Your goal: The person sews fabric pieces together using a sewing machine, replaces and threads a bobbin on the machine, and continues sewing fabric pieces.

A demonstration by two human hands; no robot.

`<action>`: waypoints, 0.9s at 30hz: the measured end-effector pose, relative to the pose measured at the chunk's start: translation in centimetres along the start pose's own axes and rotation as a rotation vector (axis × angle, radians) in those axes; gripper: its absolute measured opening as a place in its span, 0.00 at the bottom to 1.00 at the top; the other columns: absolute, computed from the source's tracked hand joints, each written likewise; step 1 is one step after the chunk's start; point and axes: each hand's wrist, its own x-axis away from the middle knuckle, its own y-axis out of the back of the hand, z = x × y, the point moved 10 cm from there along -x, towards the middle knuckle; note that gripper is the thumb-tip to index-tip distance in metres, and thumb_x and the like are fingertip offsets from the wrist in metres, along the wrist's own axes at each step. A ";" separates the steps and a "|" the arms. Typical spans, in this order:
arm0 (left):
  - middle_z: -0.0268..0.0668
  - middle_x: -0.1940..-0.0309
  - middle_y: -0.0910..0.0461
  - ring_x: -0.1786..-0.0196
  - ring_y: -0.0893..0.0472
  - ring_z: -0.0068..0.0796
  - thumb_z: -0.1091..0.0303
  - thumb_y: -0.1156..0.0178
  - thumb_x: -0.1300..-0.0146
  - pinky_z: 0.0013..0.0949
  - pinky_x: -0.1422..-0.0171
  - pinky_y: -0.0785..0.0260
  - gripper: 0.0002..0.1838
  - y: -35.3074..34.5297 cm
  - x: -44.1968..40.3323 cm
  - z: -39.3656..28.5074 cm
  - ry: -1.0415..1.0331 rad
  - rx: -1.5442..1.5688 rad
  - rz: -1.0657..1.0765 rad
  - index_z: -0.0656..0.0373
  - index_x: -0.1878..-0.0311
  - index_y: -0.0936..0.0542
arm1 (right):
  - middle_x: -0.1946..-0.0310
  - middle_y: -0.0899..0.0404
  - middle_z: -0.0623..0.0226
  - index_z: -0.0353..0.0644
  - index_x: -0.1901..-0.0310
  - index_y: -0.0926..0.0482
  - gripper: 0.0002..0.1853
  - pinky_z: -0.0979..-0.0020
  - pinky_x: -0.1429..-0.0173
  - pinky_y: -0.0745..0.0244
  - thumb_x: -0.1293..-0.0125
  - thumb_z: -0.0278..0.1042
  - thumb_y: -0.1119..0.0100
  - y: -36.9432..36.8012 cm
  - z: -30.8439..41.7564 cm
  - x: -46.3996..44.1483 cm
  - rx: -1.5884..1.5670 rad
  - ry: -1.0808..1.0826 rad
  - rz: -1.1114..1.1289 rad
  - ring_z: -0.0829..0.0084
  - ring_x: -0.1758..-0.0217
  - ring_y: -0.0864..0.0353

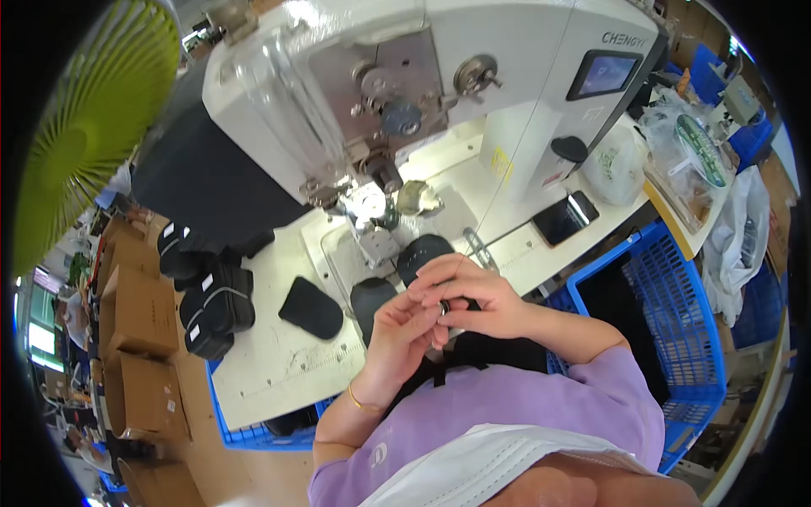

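Note:
In front of my chest, my left hand (402, 331) and my right hand (475, 297) meet with fingertips pinched together. Between them is a small round metal piece (444, 308), which looks like a bobbin; fingers cover part of it. Just beyond my hands, dark padded fabric pieces (372, 306) lie on the white sewing table (270, 372). Another black curved piece (311, 308) rests to the left. The sewing machine's needle area (376, 241) is lit, above and left of my hands.
The large white sewing machine (524, 110) spans the back. Stacked black bundles (221, 300) sit at the table's left edge. A phone (566, 218) lies at the right, near a plastic bag (615, 173). Blue crates (688, 338) stand right; cardboard boxes (139, 313) and a green fan (80, 144) are left.

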 end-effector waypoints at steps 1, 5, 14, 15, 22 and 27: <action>0.49 0.52 0.17 0.68 0.19 0.24 0.74 0.42 0.31 0.26 0.63 0.24 0.13 0.1 0.0 -0.2 -0.025 -0.003 -0.004 0.65 0.45 0.23 | 0.42 0.24 0.62 0.41 0.47 0.19 0.17 0.65 0.41 0.30 0.39 0.21 0.36 -0.3 -0.5 0.1 -0.036 0.002 -0.002 0.61 0.36 0.30; 0.49 0.53 0.18 0.67 0.19 0.26 0.75 0.43 0.30 0.27 0.62 0.25 0.12 1.2 -0.1 -1.8 -0.229 -0.032 -0.107 0.65 0.45 0.25 | 0.46 0.25 0.51 0.32 0.47 0.25 0.16 0.59 0.32 0.38 0.31 0.33 0.42 0.5 0.2 -0.6 -0.304 -0.142 -0.102 0.67 0.50 0.26; 0.52 0.62 0.17 0.73 0.21 0.24 0.78 0.45 0.30 0.26 0.68 0.26 0.08 1.2 0.5 -3.3 -0.406 -0.401 -0.088 0.64 0.49 0.28 | 0.72 0.23 0.63 0.36 0.69 0.27 0.17 0.75 0.76 0.33 0.22 0.37 0.56 1.7 -5.9 -0.1 -0.717 -0.539 -0.235 0.77 0.79 0.26; 0.51 0.62 0.17 0.72 0.21 0.24 0.79 0.45 0.30 0.26 0.67 0.25 0.09 1.0 0.3 -2.7 -0.366 -0.395 -0.051 0.64 0.49 0.28 | 0.72 0.23 0.63 0.36 0.69 0.27 0.18 0.75 0.76 0.33 0.22 0.37 0.56 2.0 -6.1 -0.3 -0.754 -0.529 -0.259 0.76 0.79 0.26; 0.51 0.59 0.17 0.59 0.14 0.33 0.82 0.45 0.32 0.32 0.53 0.16 0.13 1.0 -0.3 -0.6 -0.072 -0.366 -0.024 0.67 0.45 0.27 | 0.67 0.20 0.62 0.34 0.60 0.23 0.16 0.74 0.61 0.20 0.22 0.39 0.54 1.2 -4.8 -1.5 -0.668 -0.445 -0.207 0.72 0.66 0.17; 0.51 0.58 0.16 0.63 0.15 0.29 0.80 0.41 0.33 0.29 0.58 0.19 0.12 2.6 -1.0 1.6 0.164 -0.011 -0.033 0.67 0.47 0.24 | 0.65 0.20 0.64 0.35 0.60 0.23 0.16 0.74 0.58 0.21 0.22 0.40 0.54 1.3 -5.3 -0.9 -0.672 -0.481 -0.183 0.73 0.64 0.17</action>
